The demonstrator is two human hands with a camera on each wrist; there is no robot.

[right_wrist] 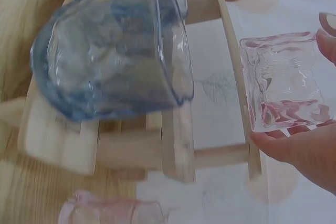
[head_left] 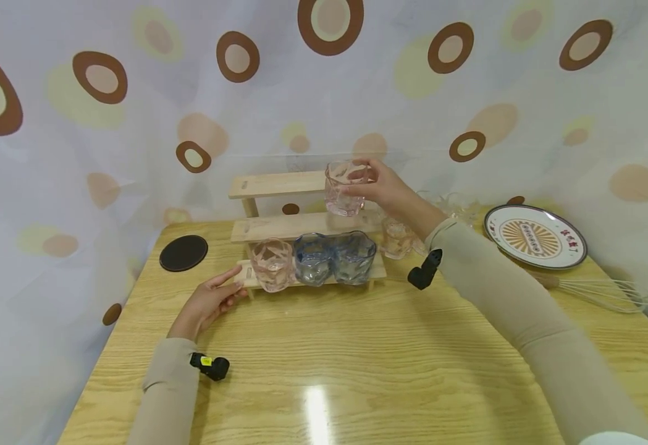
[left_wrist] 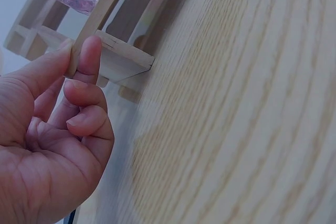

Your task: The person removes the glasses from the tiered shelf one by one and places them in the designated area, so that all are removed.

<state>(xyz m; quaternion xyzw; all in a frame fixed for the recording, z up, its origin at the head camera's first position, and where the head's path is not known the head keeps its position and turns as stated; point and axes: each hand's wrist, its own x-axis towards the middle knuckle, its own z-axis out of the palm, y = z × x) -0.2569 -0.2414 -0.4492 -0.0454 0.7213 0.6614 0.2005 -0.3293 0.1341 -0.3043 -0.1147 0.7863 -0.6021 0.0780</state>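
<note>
My right hand [head_left: 386, 186] holds a clear pinkish glass [head_left: 339, 199] by its sides at the top shelf of a three-tier wooden rack [head_left: 279, 184]. In the right wrist view this glass [right_wrist: 283, 80] is beside the top board; whether it touches is hard to tell. My left hand [head_left: 210, 301] pinches the left end of the lowest shelf between thumb and finger, as the left wrist view shows the hand [left_wrist: 63, 124] too. Along that shelf stand a pink glass [head_left: 272, 267], a blue glass [head_left: 313, 262] and a blue-grey glass [head_left: 354, 262].
Right of the rack stand more clear glasses [head_left: 397, 240], partly hidden by my right arm. A patterned plate [head_left: 536, 237] and a whisk [head_left: 596, 290] lie farther right. A dark round coaster [head_left: 183, 253] lies at left, and a patterned curtain [head_left: 279, 117] hangs behind.
</note>
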